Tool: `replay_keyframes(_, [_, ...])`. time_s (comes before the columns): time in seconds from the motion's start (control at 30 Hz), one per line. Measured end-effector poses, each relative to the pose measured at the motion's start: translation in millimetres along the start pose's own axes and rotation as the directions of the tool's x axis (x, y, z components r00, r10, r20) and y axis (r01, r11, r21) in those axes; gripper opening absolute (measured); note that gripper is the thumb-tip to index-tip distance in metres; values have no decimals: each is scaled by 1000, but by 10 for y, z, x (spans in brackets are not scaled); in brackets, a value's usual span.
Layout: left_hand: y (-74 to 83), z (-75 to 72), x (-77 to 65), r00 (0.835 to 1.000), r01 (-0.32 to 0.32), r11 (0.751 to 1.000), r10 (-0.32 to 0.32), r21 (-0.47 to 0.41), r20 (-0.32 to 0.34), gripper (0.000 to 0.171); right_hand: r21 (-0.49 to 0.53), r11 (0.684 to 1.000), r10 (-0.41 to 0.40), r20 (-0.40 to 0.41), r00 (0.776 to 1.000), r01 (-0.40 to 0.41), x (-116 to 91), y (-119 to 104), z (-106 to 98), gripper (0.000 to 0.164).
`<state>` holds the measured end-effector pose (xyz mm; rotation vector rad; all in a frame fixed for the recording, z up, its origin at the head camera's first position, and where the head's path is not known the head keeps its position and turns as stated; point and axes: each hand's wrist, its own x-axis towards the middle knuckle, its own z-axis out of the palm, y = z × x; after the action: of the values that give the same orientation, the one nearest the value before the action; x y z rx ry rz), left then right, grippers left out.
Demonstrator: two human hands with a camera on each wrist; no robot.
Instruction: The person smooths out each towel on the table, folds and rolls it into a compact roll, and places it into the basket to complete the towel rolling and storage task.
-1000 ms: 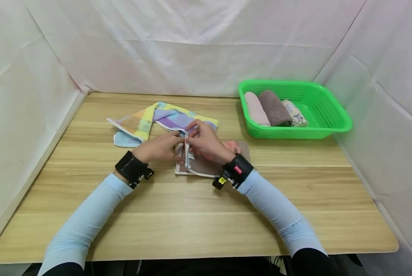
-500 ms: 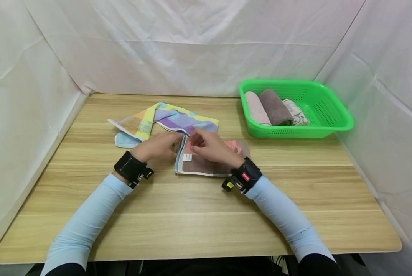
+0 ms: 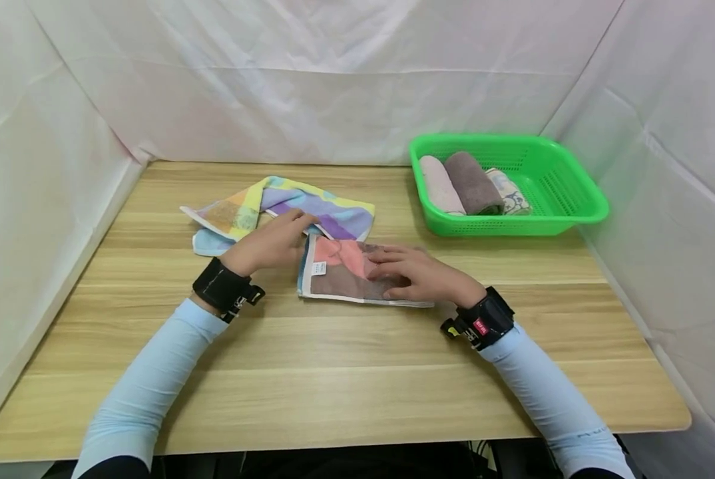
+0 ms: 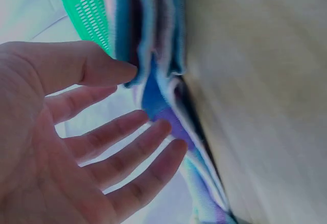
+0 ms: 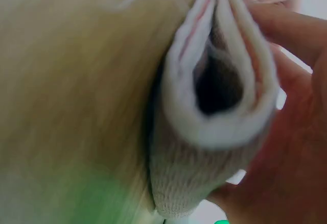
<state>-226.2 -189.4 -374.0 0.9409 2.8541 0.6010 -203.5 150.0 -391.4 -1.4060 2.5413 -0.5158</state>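
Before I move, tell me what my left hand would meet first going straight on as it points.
Probably the striped towel; your left hand points toward its purple end. Depth is unclear, and the folded towel lies close by, so might come first.

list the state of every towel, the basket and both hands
Brown-and-pink towel: folded in layers, lying flat
Multicoloured towel: loosely spread, creased, not rolled
Green basket: upright, partly filled
Pale pink towel: rolled, in the basket
Plain brown towel: rolled, in the basket
Patterned towel: rolled, in the basket
Left hand: open, beside the folded towel
Right hand: open, over the folded towel
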Motion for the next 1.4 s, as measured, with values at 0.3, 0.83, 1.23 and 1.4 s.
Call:
replay_keyframes(0.3, [-204, 28, 79, 996, 38, 996, -31, -83, 83, 48, -134, 977, 171, 28, 985, -166, 52, -76, 57, 50])
replay_keyframes(0.83, [-84, -146, 54, 994, 72, 997, -70, -24, 80, 61, -96, 920, 364, -139, 921, -379, 365, -210, 95, 32])
replay_keyframes(1.23, [770, 101, 77, 949, -222, 974, 208, 36, 237, 21, 239, 893, 405, -55, 913, -382, 531, -284, -13, 20])
replay_keyframes(1.4, [877, 254, 24, 954, -241, 964, 212, 117, 213, 29, 278, 862, 439, 6, 899, -423, 493, -266, -40, 26])
